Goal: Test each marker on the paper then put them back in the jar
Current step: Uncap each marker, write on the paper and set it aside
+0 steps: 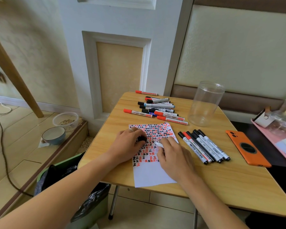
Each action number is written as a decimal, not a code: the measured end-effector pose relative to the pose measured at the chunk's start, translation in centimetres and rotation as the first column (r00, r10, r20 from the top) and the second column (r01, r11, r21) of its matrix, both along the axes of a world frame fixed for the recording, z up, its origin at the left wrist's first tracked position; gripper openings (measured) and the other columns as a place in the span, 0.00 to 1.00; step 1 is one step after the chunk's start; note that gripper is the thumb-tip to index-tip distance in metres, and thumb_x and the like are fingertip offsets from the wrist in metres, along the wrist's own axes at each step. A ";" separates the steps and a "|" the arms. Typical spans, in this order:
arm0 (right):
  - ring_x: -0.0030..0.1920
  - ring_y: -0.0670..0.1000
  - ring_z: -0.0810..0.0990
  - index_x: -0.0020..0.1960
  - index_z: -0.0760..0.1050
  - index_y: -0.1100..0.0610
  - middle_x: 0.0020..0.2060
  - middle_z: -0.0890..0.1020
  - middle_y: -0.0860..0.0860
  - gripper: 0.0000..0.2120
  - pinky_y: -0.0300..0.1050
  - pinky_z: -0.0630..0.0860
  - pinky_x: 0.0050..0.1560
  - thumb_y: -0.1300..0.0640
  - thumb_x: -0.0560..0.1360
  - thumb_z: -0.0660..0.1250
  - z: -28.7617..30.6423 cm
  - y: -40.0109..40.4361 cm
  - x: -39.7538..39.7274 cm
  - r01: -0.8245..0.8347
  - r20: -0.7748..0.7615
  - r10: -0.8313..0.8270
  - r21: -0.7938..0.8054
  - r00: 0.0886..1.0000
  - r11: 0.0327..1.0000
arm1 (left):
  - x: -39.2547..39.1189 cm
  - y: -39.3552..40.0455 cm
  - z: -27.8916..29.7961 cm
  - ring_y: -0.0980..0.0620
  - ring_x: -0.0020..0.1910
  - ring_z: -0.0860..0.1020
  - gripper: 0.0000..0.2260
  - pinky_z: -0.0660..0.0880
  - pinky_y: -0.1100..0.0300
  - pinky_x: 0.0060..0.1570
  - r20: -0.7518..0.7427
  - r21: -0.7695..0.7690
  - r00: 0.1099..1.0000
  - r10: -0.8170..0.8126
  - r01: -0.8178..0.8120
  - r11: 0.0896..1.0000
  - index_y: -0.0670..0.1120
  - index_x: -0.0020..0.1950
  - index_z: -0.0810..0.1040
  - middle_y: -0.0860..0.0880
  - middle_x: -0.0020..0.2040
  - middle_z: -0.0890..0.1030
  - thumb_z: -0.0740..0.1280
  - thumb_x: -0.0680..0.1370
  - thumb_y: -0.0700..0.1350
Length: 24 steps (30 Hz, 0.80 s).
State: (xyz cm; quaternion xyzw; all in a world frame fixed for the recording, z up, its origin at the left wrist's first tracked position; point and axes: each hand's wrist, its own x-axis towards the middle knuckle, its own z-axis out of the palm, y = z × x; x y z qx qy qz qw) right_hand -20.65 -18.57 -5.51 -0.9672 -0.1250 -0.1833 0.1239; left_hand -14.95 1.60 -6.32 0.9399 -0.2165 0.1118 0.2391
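1. Left hand point(130, 142) rests on the paper point(153, 172) and pinches what looks like a black cap point(142, 139).
2. Right hand point(173, 156) grips a white marker point(158, 144), tip touching the paper.
3. Jar point(205, 103) stands further right, with no markers inside.
4. Pressing too hard could rip the paper or slide it.

Clear, probably plastic jar point(205, 103)

jar point(205, 104) right of marker pile point(158, 108)
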 end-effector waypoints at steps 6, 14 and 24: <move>0.39 0.49 0.74 0.57 0.75 0.54 0.47 0.74 0.46 0.10 0.42 0.65 0.34 0.53 0.83 0.56 0.0 -0.3 0.1 -0.017 -0.020 0.018 0.043 1.000 0.999 | -0.8 1.0 0.8 0.49 0.67 0.75 0.23 0.68 0.52 0.70 -0.101 0.045 0.994 -0.033 0.038 0.998 0.51 0.77 0.66 0.50 0.71 0.76 0.65 0.83 0.54; 0.37 0.51 0.78 0.52 0.68 0.51 0.43 0.76 0.45 0.08 0.47 0.74 0.34 0.62 0.82 0.64 1.1 -0.9 -0.6 -0.183 0.079 0.166 0.497 0.983 0.848 | -1.9 1.8 1.0 0.51 0.78 0.62 0.33 0.46 0.55 0.79 -0.175 0.109 0.983 -0.055 0.075 0.991 0.54 0.82 0.52 0.49 0.79 0.66 0.59 0.82 0.63; 0.53 0.54 0.81 0.66 0.80 0.58 0.56 0.84 0.58 0.16 0.51 0.77 0.56 0.67 0.81 0.63 1.5 0.2 -1.0 0.183 -0.129 0.557 0.982 0.820 -0.042 | -1.5 2.0 0.2 0.52 0.82 0.53 0.33 0.42 0.52 0.80 -0.165 0.183 0.985 -0.051 0.081 0.980 0.56 0.83 0.46 0.49 0.83 0.57 0.55 0.83 0.64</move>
